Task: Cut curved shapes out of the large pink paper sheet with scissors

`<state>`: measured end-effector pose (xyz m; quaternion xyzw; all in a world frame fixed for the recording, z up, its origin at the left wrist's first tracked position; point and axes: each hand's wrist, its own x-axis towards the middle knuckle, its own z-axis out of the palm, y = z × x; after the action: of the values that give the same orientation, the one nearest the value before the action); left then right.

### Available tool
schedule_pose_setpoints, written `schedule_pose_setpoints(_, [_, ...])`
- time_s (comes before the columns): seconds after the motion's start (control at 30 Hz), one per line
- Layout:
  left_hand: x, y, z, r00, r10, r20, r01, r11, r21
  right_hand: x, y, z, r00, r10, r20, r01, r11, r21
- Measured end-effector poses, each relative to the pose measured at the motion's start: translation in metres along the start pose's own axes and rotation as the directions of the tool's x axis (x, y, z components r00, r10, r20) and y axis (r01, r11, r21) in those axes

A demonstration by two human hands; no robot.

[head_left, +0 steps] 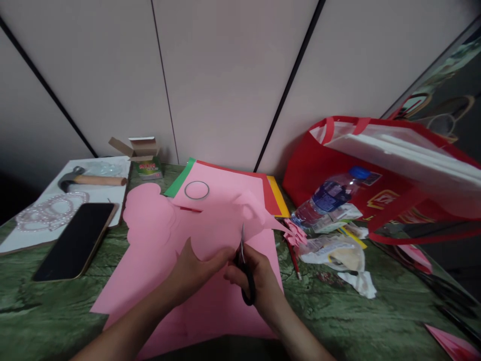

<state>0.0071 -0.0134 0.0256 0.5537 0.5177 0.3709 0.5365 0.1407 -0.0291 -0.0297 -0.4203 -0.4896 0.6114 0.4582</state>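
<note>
My right hand (263,276) grips black-handled scissors (248,288), fingers in the loops and blades pointing away from me. The blades lie at the right side of a pink paper piece (214,230). My left hand (197,271) pinches that paper at its near edge, thumb on top and fingers largely hidden beneath. A partly cut strip (250,203) curls up at the far right edge of the paper. Under both hands are large pink sheets (248,318). Left of the held piece lie stacked pink round cutouts (146,210).
A bracelet-like ring (197,190) rests on coloured paper behind. At left are a phone (77,240), a hammer (93,179), beads (56,210) and an open box (147,165). A bottle (326,195), red bag (308,165), pencil (293,258) and scraps (295,233) stand or lie right.
</note>
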Motion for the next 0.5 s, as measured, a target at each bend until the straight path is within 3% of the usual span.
schedule_pose_setpoints(0.27, [0.001, -0.003, -0.001, 1.0, 0.003, -0.019, -0.002, 0.999, 0.046, 0.001, 0.0, 0.0, 1.0, -0.004, -0.013, 0.004, 1.0, 0.005])
schedule_pose_setpoints(0.5, [0.003, -0.012, -0.002, 0.997, 0.078, 0.002, -0.078, 0.996, 0.038, 0.0, -0.001, 0.001, 1.0, 0.01, -0.02, -0.01, 1.0, 0.008])
